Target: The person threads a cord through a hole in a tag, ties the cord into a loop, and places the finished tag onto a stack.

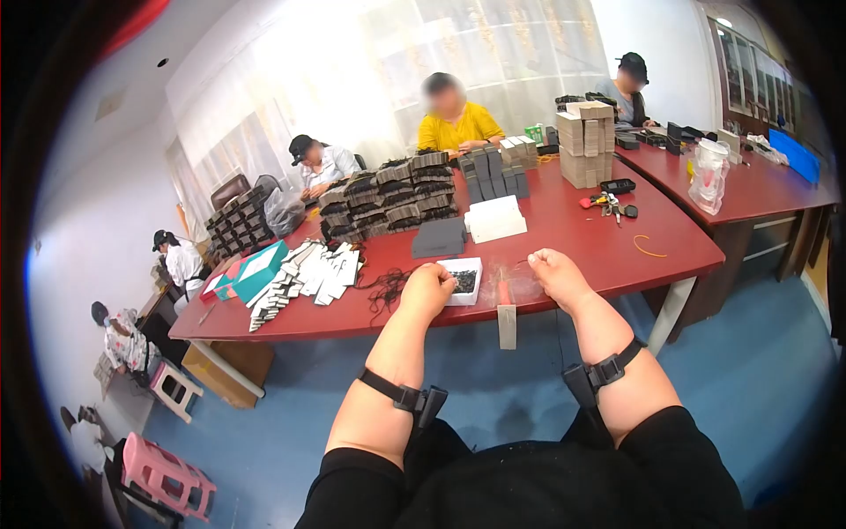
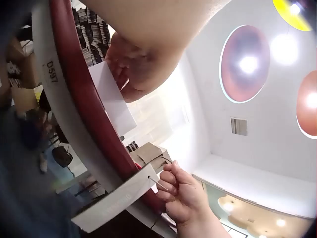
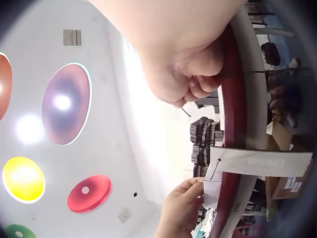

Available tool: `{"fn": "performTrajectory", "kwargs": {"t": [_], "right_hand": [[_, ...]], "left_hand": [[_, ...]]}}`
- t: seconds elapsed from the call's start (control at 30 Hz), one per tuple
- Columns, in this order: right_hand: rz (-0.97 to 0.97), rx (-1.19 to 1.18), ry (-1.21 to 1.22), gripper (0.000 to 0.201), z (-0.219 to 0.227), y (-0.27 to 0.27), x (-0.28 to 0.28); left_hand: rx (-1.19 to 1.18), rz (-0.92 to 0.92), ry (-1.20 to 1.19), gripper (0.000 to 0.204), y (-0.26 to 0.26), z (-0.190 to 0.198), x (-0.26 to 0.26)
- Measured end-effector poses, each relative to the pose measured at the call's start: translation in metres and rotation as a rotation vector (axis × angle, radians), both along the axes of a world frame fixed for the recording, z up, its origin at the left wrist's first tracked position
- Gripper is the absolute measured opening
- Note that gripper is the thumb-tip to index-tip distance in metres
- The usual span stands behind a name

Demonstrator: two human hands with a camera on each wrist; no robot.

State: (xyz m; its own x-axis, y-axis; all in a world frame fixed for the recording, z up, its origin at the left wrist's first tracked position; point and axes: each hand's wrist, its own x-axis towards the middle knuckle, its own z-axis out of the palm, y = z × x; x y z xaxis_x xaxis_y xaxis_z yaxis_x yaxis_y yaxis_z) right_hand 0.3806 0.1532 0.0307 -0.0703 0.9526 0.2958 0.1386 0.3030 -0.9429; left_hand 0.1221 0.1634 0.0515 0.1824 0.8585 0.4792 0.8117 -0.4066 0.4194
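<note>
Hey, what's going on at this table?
Somebody is working with small things at a red table. Their right hand pinches a thin dark strand. Their left hand is at a small white box with little black pieces inside; I can't tell if it holds any. A pale card marked ORIGINALS sticks out past the table edge, and white cards lie heaped to the left.

Gloss beside matt

The red table (image 1: 656, 234) looks smooth and glossy; the pale tag (image 3: 262, 161) looks like stiff, matt card; the white box (image 2: 113, 96) is smooth, paper or plastic I can't tell; the sleeve (image 1: 679, 454) is dull black cloth; the stool (image 1: 163, 467), pink plastic; the curtain (image 1: 520, 53), sheer cloth; the clear bag (image 1: 708, 192), crinkled plastic.
</note>
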Motion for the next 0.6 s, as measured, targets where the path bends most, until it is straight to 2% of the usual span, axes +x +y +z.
{"fn": "performTrajectory", "kwargs": {"t": [0.07, 0.23, 0.3, 0.43, 0.5, 0.53, 0.57, 0.6], "right_hand": [[-0.003, 0.004, -0.006, 0.023, -0.002, 0.000, -0.001], [-0.010, 0.021, 0.007, 0.021, -0.010, 0.008, -0.004], [-0.046, 0.142, 0.047, 0.020, -0.012, 0.009, -0.008], [-0.104, 0.011, 0.164, 0.018, -0.007, -0.017, -0.019], [-0.052, 0.111, 0.302, 0.015, -0.005, -0.046, -0.035], [0.049, 0.202, 0.367, 0.012, -0.004, -0.060, -0.043], [0.049, 0.170, 0.365, 0.012, -0.001, -0.074, -0.049], [0.040, 0.256, 0.308, 0.011, 0.004, -0.089, -0.055]], "left_hand": [[0.002, 0.075, 0.021, 0.016, -0.003, -0.002, 0.002], [0.042, 0.075, 0.004, 0.013, -0.001, -0.002, 0.001], [0.069, 0.071, -0.019, 0.012, 0.002, -0.005, -0.001], [0.048, -0.018, -0.345, 0.013, -0.010, -0.009, -0.002], [-0.098, -0.122, -0.653, 0.012, -0.035, -0.007, 0.005], [-0.118, -0.109, -0.660, 0.012, -0.049, -0.006, 0.010], [-0.189, -0.237, -0.853, 0.012, -0.062, -0.007, 0.015], [-0.263, -0.361, -1.050, 0.013, -0.076, -0.010, 0.022]]}}
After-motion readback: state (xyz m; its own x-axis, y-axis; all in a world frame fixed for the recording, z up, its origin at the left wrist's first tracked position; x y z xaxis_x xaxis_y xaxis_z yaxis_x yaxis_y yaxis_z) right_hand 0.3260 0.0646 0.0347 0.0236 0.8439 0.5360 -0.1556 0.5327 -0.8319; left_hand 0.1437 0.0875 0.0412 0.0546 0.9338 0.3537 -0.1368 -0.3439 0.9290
